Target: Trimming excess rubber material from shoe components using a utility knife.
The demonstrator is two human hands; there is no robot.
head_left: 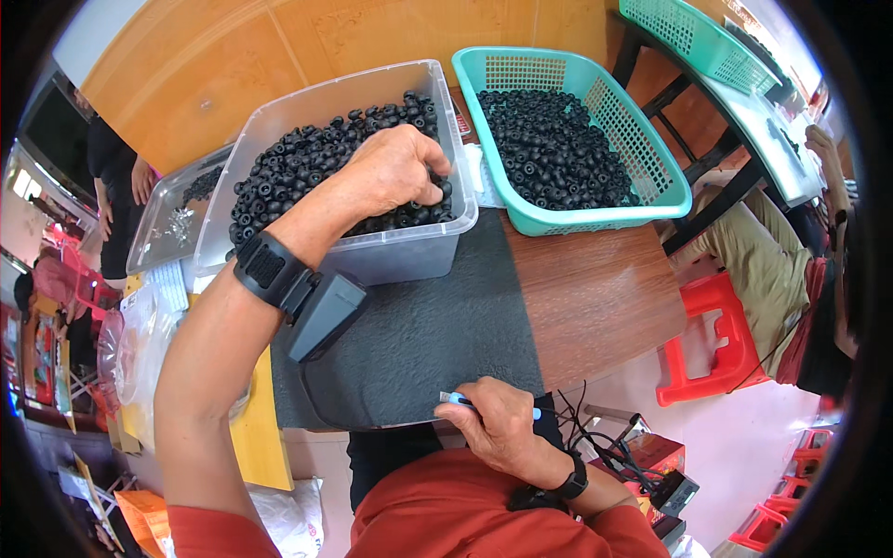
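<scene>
Left hand (398, 172): down in the clear bin, fingers bent in among the black parts. I cannot tell if it has hold of one.
Black parts (293, 177): small, round bits with a hole in some, heaped high in the clear bin (400, 265) at the far side of the table.
How they feel: probably light and tough, maybe a bit rubbery — not likely to break. Being round, they could roll and slip.
Where to hold: one part looks best pinched around its fat middle, thumb on one side and finger on the other.
Right hand (502, 423): closed around a blue cutter (458, 400), near the table's front edge. Its short tip pokes out to the left.
Blue cutter: looks light and stiff. The handle is the place to hold — the tip may be sharp.
Black mat (437, 321): flat on the brown table (595, 288), in front of the bin.
Green basket (567, 221): just right of the bin, with lots more black bits inside.
Shallow tray (149, 244): left of the bin, with some shiny bits.
Red stool (714, 344): off to the right, near someone in tan trousers (758, 246).
</scene>
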